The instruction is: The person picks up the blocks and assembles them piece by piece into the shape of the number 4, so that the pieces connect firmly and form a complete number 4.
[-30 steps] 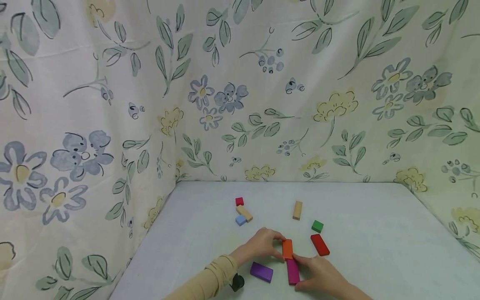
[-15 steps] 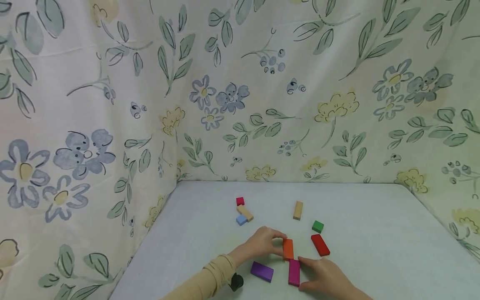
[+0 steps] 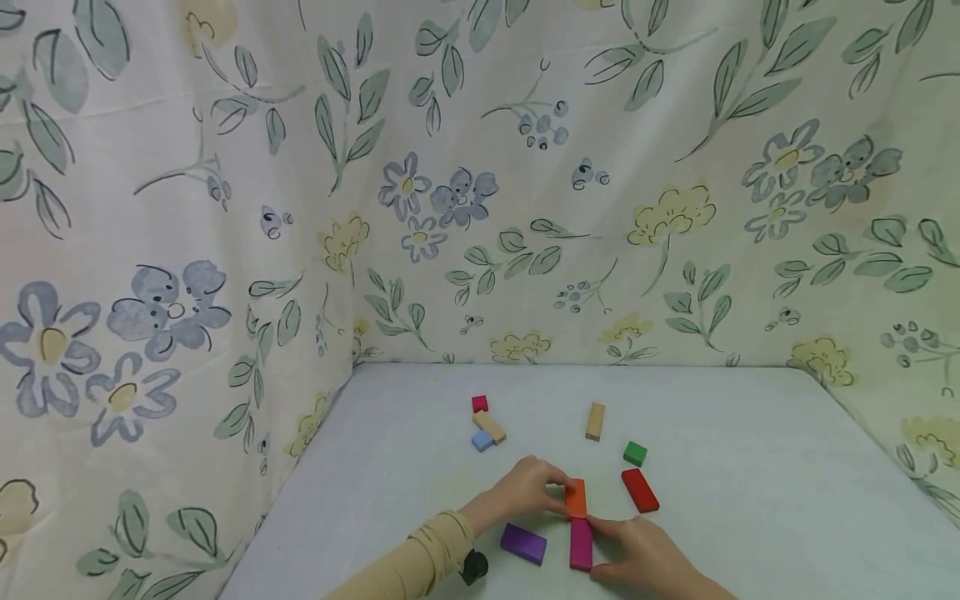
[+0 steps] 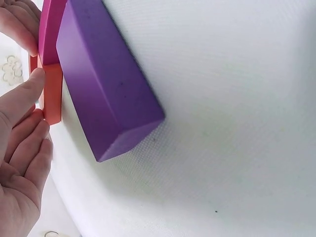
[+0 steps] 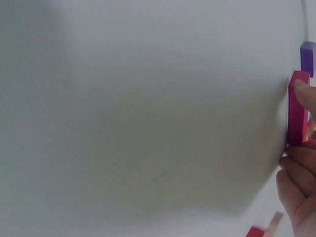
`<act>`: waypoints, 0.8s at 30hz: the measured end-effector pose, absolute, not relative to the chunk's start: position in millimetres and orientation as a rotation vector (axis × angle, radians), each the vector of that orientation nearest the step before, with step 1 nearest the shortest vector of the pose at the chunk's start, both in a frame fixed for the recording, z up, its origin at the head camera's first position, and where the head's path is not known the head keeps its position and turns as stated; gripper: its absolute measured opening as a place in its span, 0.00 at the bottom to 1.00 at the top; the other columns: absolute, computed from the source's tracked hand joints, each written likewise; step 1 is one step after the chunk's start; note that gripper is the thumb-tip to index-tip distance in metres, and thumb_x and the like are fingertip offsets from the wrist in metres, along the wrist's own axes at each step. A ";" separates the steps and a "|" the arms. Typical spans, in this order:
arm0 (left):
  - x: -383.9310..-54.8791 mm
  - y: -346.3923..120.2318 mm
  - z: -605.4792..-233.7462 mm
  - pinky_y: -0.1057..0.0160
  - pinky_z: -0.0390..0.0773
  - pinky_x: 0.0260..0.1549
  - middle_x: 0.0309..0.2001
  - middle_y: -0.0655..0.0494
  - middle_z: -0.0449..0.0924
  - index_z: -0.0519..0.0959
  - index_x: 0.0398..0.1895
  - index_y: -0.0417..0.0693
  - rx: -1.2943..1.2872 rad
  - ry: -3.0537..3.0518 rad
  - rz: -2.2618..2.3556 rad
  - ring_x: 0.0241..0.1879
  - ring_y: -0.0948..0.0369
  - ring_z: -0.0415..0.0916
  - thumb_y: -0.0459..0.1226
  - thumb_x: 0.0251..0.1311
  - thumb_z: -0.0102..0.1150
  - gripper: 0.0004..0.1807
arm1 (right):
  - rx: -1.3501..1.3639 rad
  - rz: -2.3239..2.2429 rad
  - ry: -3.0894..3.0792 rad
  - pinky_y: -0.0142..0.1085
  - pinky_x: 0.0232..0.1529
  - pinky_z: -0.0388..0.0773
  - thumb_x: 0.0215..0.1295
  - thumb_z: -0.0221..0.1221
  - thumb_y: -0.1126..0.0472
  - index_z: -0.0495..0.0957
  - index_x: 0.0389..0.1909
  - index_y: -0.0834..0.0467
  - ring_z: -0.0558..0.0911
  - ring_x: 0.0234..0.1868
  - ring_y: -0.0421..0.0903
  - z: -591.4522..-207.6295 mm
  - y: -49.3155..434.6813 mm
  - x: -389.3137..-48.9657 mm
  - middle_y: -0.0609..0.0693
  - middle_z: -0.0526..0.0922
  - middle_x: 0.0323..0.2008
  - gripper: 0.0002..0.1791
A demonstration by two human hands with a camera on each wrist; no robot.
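From where I stand, the work sits low in the frame, right of centre. The left hand [image 3: 521, 489] has the orange block [image 3: 576, 498] between thumb and fingers, spread just enough to span its length. Below it, the right hand [image 3: 647, 553] holds the magenta block [image 3: 581, 544] by its two short ends. The two blocks lie end to end on the white table [image 3: 750, 458].

The left wrist view gives what the head view flattens: the ends meeting at upper left, and the thick side of the purple block [image 3: 523, 544] looming in front. The right wrist view shows the right thumb laid on one end of the magenta block, at the right edge; there the hand covers most of the orange one.

Only the head view takes in the whole spread: a red block [image 3: 640, 490] and a green block [image 3: 635, 453] right of the hands, a wooden block [image 3: 595, 422] above them, and, farther left, a small red cube [image 3: 480, 403], a tan stick [image 3: 490, 427] and a light blue block [image 3: 482, 440] in a close cluster. Flowered cloth [image 3: 510, 283] fills the upper frame.
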State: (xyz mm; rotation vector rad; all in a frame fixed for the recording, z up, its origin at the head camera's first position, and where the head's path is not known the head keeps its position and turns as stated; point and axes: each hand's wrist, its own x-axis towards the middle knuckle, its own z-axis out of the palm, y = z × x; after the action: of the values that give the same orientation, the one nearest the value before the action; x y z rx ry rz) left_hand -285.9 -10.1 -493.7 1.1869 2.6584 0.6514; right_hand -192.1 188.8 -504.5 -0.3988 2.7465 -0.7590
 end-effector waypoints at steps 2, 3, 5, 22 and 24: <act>-285.7 -9.7 -493.4 0.73 0.71 0.49 0.45 0.67 0.85 0.84 0.47 0.56 1.186 2.667 0.633 0.47 0.72 0.78 0.45 0.48 0.71 0.20 | -0.416 -0.760 2.746 0.45 0.40 0.78 0.45 0.71 0.45 0.76 0.57 0.60 0.73 0.32 0.38 -504.5 188.5 -192.1 0.44 0.86 0.34 0.38; -285.7 -9.5 -493.4 0.72 0.70 0.49 0.45 0.67 0.85 0.84 0.47 0.56 1.183 2.668 0.631 0.47 0.72 0.77 0.45 0.48 0.71 0.20 | -0.425 -0.757 2.748 0.45 0.40 0.78 0.45 0.71 0.45 0.76 0.57 0.60 0.73 0.32 0.38 -504.6 188.3 -192.1 0.44 0.86 0.34 0.38; -285.9 -9.3 -493.5 0.72 0.70 0.49 0.45 0.67 0.85 0.84 0.46 0.56 1.180 2.670 0.631 0.47 0.73 0.77 0.45 0.48 0.71 0.20 | -0.440 -0.764 2.748 0.46 0.40 0.79 0.46 0.71 0.45 0.76 0.57 0.61 0.73 0.32 0.38 -504.5 187.9 -192.3 0.44 0.86 0.34 0.38; -286.8 -8.2 -493.6 0.74 0.71 0.48 0.43 0.68 0.85 0.85 0.43 0.56 1.198 2.680 0.636 0.45 0.74 0.77 0.44 0.47 0.72 0.17 | -0.428 -0.801 2.749 0.50 0.43 0.79 0.46 0.71 0.48 0.77 0.56 0.60 0.77 0.34 0.40 -508.0 189.0 -193.7 0.50 0.87 0.39 0.36; -286.5 -8.2 -493.2 0.73 0.70 0.48 0.42 0.68 0.85 0.85 0.43 0.56 1.211 2.693 0.626 0.45 0.74 0.77 0.44 0.46 0.72 0.17 | -0.430 -0.812 2.747 0.52 0.44 0.79 0.46 0.71 0.48 0.77 0.56 0.60 0.78 0.36 0.41 -508.0 189.2 -193.6 0.52 0.86 0.43 0.35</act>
State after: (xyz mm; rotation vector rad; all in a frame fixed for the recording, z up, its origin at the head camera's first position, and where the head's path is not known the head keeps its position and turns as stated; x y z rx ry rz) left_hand -286.5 -8.2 -493.2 1.2110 2.6934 0.6259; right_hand -193.6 189.2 -508.0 -0.4302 2.7471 -0.8119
